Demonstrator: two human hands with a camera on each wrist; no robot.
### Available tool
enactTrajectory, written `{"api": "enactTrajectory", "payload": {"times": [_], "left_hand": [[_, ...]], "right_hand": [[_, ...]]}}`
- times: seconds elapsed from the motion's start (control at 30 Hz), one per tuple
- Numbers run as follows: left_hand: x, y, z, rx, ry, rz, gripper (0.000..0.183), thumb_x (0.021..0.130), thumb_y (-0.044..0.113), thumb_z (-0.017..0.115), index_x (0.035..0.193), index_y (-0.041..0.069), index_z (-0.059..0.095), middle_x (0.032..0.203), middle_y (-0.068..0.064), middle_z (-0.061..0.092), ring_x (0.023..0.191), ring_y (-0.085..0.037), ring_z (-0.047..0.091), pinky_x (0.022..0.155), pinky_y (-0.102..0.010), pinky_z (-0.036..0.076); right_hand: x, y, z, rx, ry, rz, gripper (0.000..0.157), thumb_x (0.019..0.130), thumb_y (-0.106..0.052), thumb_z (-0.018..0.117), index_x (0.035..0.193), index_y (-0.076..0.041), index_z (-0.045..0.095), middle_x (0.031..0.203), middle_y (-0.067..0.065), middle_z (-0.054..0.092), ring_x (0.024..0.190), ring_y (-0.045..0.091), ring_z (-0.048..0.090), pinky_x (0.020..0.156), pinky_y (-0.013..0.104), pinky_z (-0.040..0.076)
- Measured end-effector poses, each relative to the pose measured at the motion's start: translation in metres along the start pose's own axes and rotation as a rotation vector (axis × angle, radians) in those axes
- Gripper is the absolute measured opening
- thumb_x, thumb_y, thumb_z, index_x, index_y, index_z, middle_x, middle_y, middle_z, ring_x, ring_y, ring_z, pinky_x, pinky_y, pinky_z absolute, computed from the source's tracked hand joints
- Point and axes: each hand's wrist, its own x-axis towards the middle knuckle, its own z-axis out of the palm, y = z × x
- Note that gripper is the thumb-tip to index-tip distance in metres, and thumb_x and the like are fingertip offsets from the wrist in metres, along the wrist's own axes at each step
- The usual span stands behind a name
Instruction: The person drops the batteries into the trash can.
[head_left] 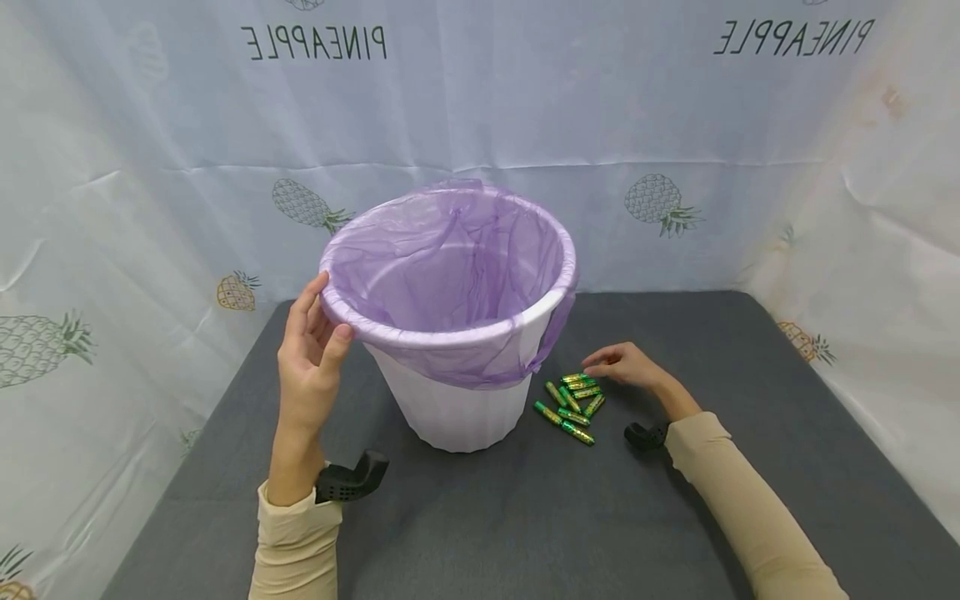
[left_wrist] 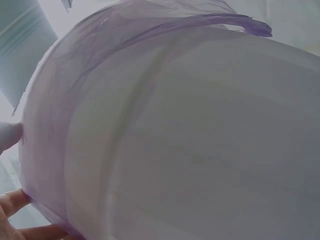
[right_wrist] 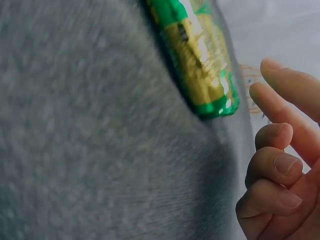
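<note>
A white plastic bin (head_left: 457,408) with a thin purple bag (head_left: 450,292) lining it stands on the dark table. My left hand (head_left: 307,367) is at the bin's left rim, fingertips and thumb touching the bag-covered edge from outside. In the left wrist view, those fingers (left_wrist: 14,201) rest against the purple film. To the right of the bin lie several small green-and-gold cylinders (head_left: 573,418), shaped like batteries. My right hand (head_left: 624,365) hovers at the far end of this pile. The right wrist view shows one cylinder (right_wrist: 197,60) apart from the fingers, some of which are curled.
A black wrist device sits on the left wrist (head_left: 352,479) and another on the right wrist (head_left: 647,435). Behind the dark grey table (head_left: 525,517) hangs a pale curtain (head_left: 487,108) printed with pineapples. More printed sheeting hangs on both sides.
</note>
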Motion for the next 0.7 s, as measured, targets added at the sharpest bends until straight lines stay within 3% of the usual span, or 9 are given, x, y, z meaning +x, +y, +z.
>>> {"api": "enactTrajectory", "payload": {"times": [0.43,0.7], "left_hand": [[-0.001,0.0,0.0,-0.001,-0.007,-0.006,0.053,0.092,-0.003,0.049,0.144,0.002,0.039,0.143,-0.004,0.049,0.127,-0.01,0.051,0.104,-0.015,0.041],[0.0,0.001,0.0,-0.005,-0.006,-0.003,0.053,0.091,-0.004,0.048,0.143,0.002,0.04,0.142,-0.004,0.05,0.124,-0.01,0.052,0.103,-0.015,0.042]], "right_hand": [[0.009,0.006,0.002,-0.017,-0.038,0.028,0.038,0.088,-0.023,0.068,0.116,0.004,0.067,0.054,-0.011,0.042,0.049,0.003,0.034,0.052,0.022,0.034],[0.013,0.007,0.001,-0.08,-0.03,0.026,0.036,0.088,-0.026,0.069,0.112,0.001,0.07,0.065,-0.011,0.054,0.054,0.003,0.038,0.054,0.023,0.036]]}}
